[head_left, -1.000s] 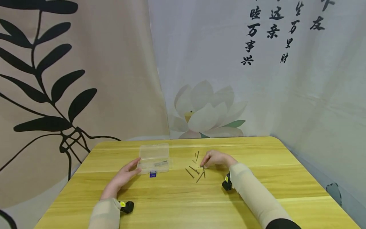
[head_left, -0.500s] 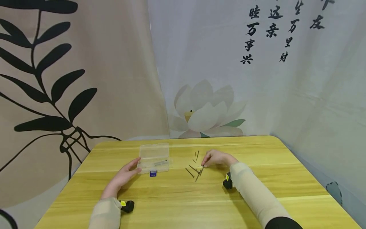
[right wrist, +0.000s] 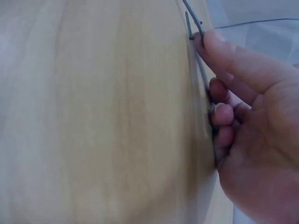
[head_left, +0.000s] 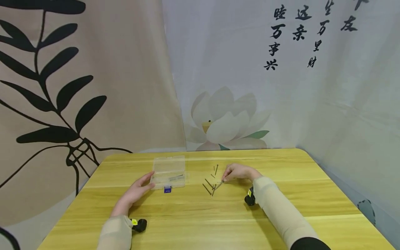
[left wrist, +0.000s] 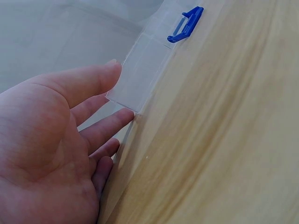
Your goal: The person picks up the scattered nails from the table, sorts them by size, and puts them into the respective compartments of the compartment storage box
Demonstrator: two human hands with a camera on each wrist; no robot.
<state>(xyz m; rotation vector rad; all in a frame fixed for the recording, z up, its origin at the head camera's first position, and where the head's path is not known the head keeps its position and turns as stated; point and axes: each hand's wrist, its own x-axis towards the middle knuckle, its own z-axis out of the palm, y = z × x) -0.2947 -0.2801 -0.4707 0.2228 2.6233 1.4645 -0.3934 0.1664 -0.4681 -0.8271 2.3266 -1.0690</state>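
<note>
My right hand [head_left: 239,172] pinches a thin dark nail [right wrist: 195,18] between thumb and index finger, its shaft slanting down over the other nails in the head view. Several loose nails [head_left: 207,189] lie just left of that hand on the table. In the right wrist view its other fingers curl close to the wood. Left of the nails stands a clear plastic box [head_left: 168,166] with its lid raised and a blue latch [head_left: 167,189] at the front. My left hand [head_left: 136,194] rests its thumb and fingertips against the box's left end, fingers loosely extended.
A few thin pieces [head_left: 176,178] show inside the box. The wooden table [head_left: 200,222] reaches back to a printed cloth [head_left: 134,86] hanging behind it. Each wrist wears a small black camera, the left camera [head_left: 141,225] near the front.
The nail in my right hand has swung from pointing toward the front to slanting left. Nails beside it have shifted slightly left. The left hand and box stay put.
</note>
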